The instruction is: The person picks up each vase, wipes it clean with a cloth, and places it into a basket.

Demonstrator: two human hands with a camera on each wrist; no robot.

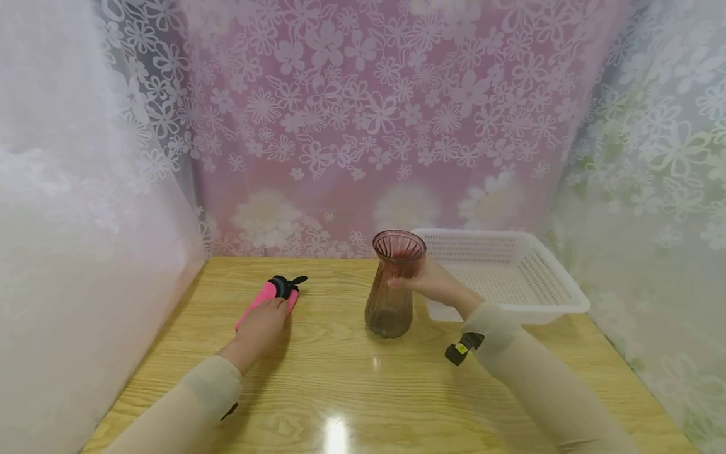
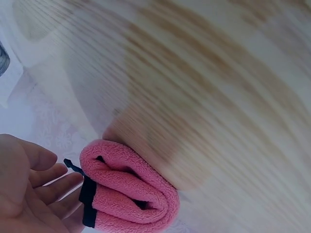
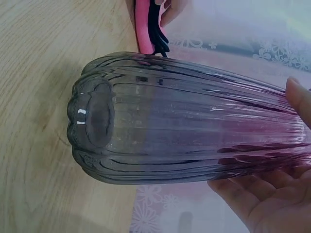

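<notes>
A ribbed glass vase [image 1: 388, 306], purple at its flared rim and greyish at the base, stands upright on the table. My right hand [image 1: 438, 282] grips it round the neck from the right, thumb across the near side. In the right wrist view the thumb [image 3: 299, 99] and fingers lie on opposite sides of the glass. To the left is a folded pink fleecy cloth [image 2: 133, 194] with black trim and a black strap end. My left hand [image 1: 262, 325] touches it in the head view; the left wrist view shows loosely bent fingers at its black edge.
A white perforated plastic basket [image 1: 558, 306] stands behind the right hand, right of the vase. The wooden table [image 1: 334, 378] is bordered by flower-patterned curtains [image 1: 368, 126] at the back and both sides. A black strapped device [image 1: 462, 350] hangs at the right wrist.
</notes>
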